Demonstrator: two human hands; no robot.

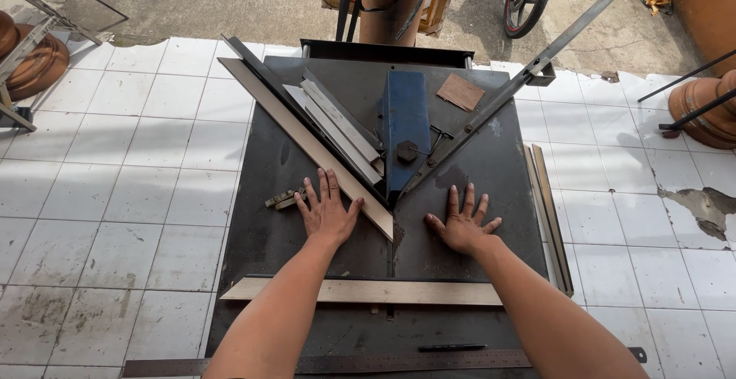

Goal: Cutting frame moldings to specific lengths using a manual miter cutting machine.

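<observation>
Two hands flat, fingers spread, gripping nothing: my left hand touches the wood strip; my right hand presses the counter, frame centre.

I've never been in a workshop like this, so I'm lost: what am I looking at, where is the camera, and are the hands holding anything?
The single picture comes from a camera on the person's head, looking down. Both bare hands lie flat and hold nothing: the left hand rests against a long diagonal wooden strip, the right hand on the dark metal table. Two angled rails form a V around a blue block. Another wooden strip lies crosswise, with a steel ruler and a pen nearer the person.
</observation>
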